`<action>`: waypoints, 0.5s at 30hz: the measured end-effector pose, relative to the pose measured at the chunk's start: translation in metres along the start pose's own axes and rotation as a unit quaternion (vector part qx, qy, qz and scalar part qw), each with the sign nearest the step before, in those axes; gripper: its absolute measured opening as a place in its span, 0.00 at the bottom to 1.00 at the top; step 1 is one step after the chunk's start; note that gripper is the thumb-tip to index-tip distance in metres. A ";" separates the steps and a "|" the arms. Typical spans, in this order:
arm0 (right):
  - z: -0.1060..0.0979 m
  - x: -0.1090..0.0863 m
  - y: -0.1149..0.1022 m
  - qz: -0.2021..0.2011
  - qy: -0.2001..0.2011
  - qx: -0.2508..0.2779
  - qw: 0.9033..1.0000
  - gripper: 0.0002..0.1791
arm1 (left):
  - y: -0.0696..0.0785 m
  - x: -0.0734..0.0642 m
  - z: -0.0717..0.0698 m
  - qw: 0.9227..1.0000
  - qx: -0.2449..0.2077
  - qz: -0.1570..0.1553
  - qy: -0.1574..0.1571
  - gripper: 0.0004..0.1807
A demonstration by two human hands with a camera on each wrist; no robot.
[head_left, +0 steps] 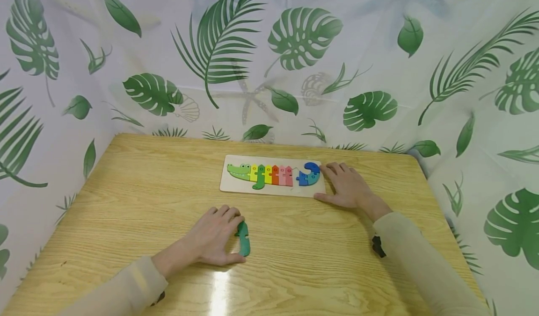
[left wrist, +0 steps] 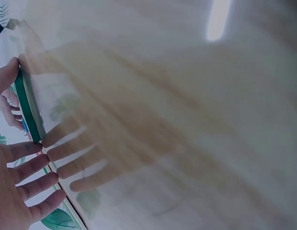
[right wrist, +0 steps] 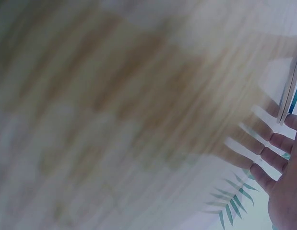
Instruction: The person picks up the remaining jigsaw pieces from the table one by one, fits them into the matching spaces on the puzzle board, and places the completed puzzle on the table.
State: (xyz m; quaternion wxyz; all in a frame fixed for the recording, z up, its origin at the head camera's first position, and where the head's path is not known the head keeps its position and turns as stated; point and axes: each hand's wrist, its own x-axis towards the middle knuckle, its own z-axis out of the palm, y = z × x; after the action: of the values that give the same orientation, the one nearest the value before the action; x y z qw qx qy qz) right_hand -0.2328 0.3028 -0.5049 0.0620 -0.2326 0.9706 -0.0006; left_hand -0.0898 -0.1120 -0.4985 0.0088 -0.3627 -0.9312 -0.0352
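A wooden crocodile puzzle board (head_left: 273, 191) lies toward the back of the table, with the head on the left and the curled blue tail (head_left: 311, 173) on the right. Between the pink pieces (head_left: 285, 175) and the tail is a bare gap. My left hand (head_left: 216, 236), nearer the front, pinches a dark green puzzle piece (head_left: 244, 241) by its two ends between thumb and index finger. In the left wrist view that piece (left wrist: 27, 103) stands close over the tabletop. My right hand (head_left: 349, 185) grips the board's right end, thumb at the near corner, fingers at the far one.
The wooden table (head_left: 147, 204) stretches around the board on all sides. A white cloth wall with green leaf prints (head_left: 305, 38) stands right behind its back edge and continues along both sides. A bright light reflection lies on the wood near the front.
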 end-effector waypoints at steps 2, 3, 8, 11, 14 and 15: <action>0.000 0.000 0.000 0.000 -0.001 -0.002 1.000 0.60 | 0.000 0.000 0.000 1.000 0.001 0.001 0.001 0.52; 0.000 0.000 0.000 0.000 -0.001 -0.003 1.000 0.60 | 0.000 0.000 0.000 1.000 0.001 0.001 0.002 0.51; 0.001 0.000 0.001 0.000 -0.002 -0.004 1.000 0.60 | 0.000 0.001 0.000 1.000 0.003 0.003 0.001 0.51; 0.001 0.000 0.001 -0.001 0.000 -0.004 1.000 0.60 | 0.000 0.001 -0.001 1.000 0.001 0.004 0.001 0.50; 0.002 0.000 0.000 -0.003 0.005 -0.001 1.000 0.59 | -0.001 0.001 -0.002 1.000 0.000 0.005 -0.002 0.50; 0.002 0.000 0.000 -0.004 0.007 0.000 1.000 0.59 | -0.001 0.002 -0.002 1.000 -0.001 0.005 -0.004 0.51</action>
State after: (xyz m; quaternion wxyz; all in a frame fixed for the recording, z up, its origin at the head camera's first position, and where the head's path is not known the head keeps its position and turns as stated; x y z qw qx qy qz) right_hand -0.2323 0.3031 -0.5067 0.0554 -0.2365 0.9701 -0.0019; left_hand -0.0916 -0.1117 -0.4960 0.0049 -0.3676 -0.9294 -0.0343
